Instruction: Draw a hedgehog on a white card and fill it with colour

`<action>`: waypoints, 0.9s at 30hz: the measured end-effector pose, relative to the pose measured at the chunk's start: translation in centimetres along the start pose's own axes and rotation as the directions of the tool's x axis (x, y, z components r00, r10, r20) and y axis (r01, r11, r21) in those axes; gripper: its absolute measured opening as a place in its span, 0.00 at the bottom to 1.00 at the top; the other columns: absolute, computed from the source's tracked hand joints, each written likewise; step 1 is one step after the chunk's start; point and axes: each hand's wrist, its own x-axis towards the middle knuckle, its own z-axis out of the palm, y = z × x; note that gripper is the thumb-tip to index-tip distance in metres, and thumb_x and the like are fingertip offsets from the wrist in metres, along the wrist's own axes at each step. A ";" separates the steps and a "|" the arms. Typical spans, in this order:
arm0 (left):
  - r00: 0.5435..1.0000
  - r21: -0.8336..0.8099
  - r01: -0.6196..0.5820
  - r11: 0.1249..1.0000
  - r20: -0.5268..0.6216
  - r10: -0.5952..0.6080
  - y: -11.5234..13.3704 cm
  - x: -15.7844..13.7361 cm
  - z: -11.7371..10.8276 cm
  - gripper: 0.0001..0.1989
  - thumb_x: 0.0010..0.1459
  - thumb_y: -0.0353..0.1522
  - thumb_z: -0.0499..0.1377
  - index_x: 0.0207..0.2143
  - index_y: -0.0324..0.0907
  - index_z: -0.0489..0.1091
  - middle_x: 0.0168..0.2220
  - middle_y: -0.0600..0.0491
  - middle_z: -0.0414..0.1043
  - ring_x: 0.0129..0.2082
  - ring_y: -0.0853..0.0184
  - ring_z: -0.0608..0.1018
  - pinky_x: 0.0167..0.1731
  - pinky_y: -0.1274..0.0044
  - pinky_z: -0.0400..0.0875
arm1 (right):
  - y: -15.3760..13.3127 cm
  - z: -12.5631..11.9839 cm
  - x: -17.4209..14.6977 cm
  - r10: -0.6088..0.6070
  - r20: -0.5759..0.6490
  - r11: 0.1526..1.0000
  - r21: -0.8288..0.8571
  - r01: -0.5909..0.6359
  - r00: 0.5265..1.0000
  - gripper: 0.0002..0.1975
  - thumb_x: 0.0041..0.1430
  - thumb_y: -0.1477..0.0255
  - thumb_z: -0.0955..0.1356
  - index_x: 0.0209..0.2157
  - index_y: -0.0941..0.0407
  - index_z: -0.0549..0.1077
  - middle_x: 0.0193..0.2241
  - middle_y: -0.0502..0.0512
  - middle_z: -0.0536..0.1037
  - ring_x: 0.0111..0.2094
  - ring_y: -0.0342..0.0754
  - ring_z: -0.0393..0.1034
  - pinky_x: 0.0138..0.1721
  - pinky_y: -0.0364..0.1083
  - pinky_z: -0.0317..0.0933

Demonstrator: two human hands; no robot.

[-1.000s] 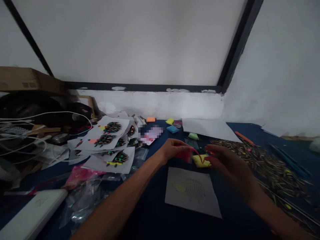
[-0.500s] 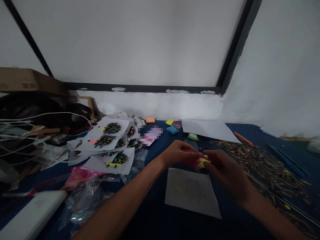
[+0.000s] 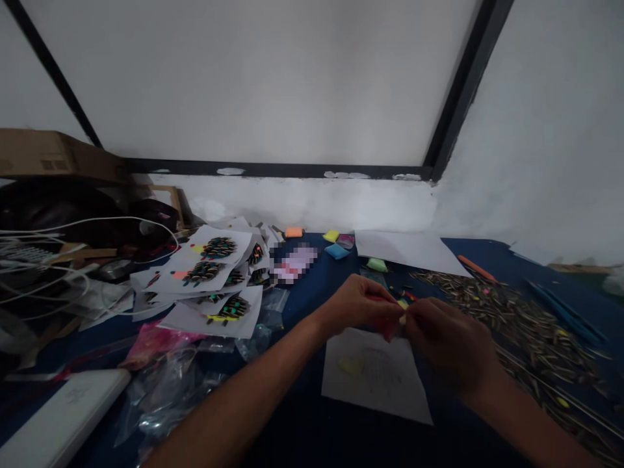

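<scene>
My left hand is closed in a pinch on a red plastic packet, which hangs partly below the fingers. Against the packet's right end, my right hand has its fingers pressed together; what they grip is hidden. A small yellowish bit shows between the two hands. Just below them lies a white paper sheet with a faint drawing and a pale yellow patch at its left. Beyond the hands are a green packet and a few small coloured bits.
Many striped seeds spread over the right side of the blue cloth, near an orange tool and blue tweezers. Seed-covered paper pictures, clear plastic bags and a white box fill the left. Blue and yellow packets lie behind.
My hands have drawn closer together, the right one now pinching at the packet's end. The yellow part seen there earlier is mostly covered, and the red packet hangs lower.
</scene>
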 end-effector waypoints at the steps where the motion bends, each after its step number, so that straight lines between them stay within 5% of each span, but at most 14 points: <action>1: 0.999 0.028 -0.011 1.000 -0.034 0.012 0.0 0.1 -0.1 0.08 0.45 0.32 0.66 0.26 0.35 0.75 0.23 0.53 0.71 0.22 0.75 0.70 0.24 0.83 0.65 | 0.2 -0.4 0.2 0.042 -0.023 0.999 0.030 -0.041 0.999 0.12 0.56 0.68 0.61 0.22 0.54 0.69 0.19 0.52 0.73 0.18 0.46 0.68 0.18 0.43 0.53; 4: 0.985 0.070 -0.010 0.997 -0.170 0.022 -0.6 0.7 -1.1 0.09 0.48 0.32 0.65 0.30 0.34 0.75 0.26 0.51 0.73 0.24 0.74 0.71 0.25 0.82 0.66 | 1.0 -1.9 1.1 0.293 -0.067 0.936 0.224 -0.272 0.954 0.08 0.54 0.66 0.63 0.28 0.53 0.71 0.17 0.52 0.71 0.16 0.45 0.62 0.17 0.44 0.54; 6: 0.972 0.113 0.032 0.993 -0.234 -0.005 -1.7 1.2 -2.1 0.15 0.50 0.33 0.64 0.39 0.33 0.73 0.30 0.49 0.74 0.26 0.72 0.73 0.27 0.81 0.68 | 1.3 -2.5 1.5 0.355 0.107 0.838 0.405 -0.367 0.929 0.09 0.57 0.66 0.61 0.34 0.53 0.72 0.24 0.55 0.75 0.18 0.46 0.65 0.16 0.44 0.56; 8: 0.955 0.316 0.075 0.946 -0.296 0.023 -2.9 1.8 -2.9 0.15 0.54 0.33 0.60 0.41 0.32 0.72 0.32 0.48 0.75 0.28 0.71 0.75 0.29 0.80 0.70 | 1.3 -2.4 1.4 0.301 0.233 0.807 0.456 -0.377 0.925 0.08 0.55 0.68 0.61 0.29 0.52 0.72 0.22 0.53 0.74 0.17 0.44 0.63 0.15 0.43 0.56; 12: 0.937 0.461 0.076 0.884 -0.336 0.094 -4.3 2.1 -3.6 0.12 0.52 0.26 0.58 0.41 0.34 0.72 0.39 0.46 0.74 0.39 0.65 0.75 0.42 0.73 0.69 | 0.6 -1.2 0.4 0.107 0.454 0.809 0.477 -0.343 0.884 0.07 0.53 0.73 0.61 0.27 0.53 0.70 0.19 0.50 0.71 0.19 0.44 0.65 0.19 0.42 0.61; 17: 0.880 0.689 0.034 0.724 -0.364 0.305 -3.8 1.4 -3.5 0.20 0.48 0.25 0.59 0.46 0.39 0.71 0.52 0.44 0.66 0.54 0.56 0.65 0.56 0.63 0.56 | 0.1 0.0 -1.1 -0.016 0.477 0.769 0.568 -0.295 0.879 0.10 0.56 0.74 0.60 0.36 0.55 0.71 0.33 0.56 0.75 0.30 0.46 0.74 0.29 0.44 0.69; 19: 0.843 0.800 -0.010 0.599 -0.315 0.435 -3.2 1.2 -3.5 0.16 0.50 0.27 0.58 0.43 0.40 0.73 0.47 0.46 0.69 0.50 0.58 0.68 0.53 0.66 0.60 | 0.0 0.0 -1.4 -0.005 0.502 0.802 0.518 -0.296 0.865 0.10 0.57 0.72 0.61 0.40 0.55 0.71 0.32 0.55 0.76 0.28 0.46 0.74 0.27 0.43 0.69; 21: 0.861 0.828 -0.097 0.553 -0.208 0.463 -2.4 0.9 -3.4 0.10 0.52 0.26 0.55 0.36 0.39 0.74 0.38 0.48 0.72 0.43 0.62 0.72 0.46 0.72 0.65 | -0.4 -0.1 -1.4 0.013 0.523 0.858 0.432 -0.277 0.852 0.09 0.56 0.72 0.63 0.39 0.54 0.71 0.27 0.51 0.77 0.25 0.45 0.74 0.25 0.42 0.66; 24: 0.971 0.765 -0.172 0.620 0.025 0.238 -1.4 0.6 -3.1 0.07 0.52 0.27 0.56 0.30 0.38 0.75 0.28 0.52 0.75 0.30 0.68 0.74 0.33 0.79 0.65 | -1.2 -0.3 -1.4 -0.067 0.489 0.918 0.372 -0.139 0.870 0.07 0.57 0.74 0.63 0.33 0.53 0.73 0.29 0.52 0.77 0.28 0.46 0.74 0.27 0.42 0.66; 27: 0.986 0.791 -0.162 0.589 0.117 0.115 -1.2 0.3 -2.8 0.08 0.50 0.26 0.57 0.29 0.40 0.76 0.29 0.53 0.76 0.30 0.68 0.75 0.31 0.80 0.63 | -2.1 -0.3 -1.6 -0.198 0.457 0.926 0.377 0.012 0.867 0.12 0.60 0.76 0.60 0.34 0.52 0.76 0.37 0.56 0.76 0.33 0.46 0.74 0.31 0.43 0.66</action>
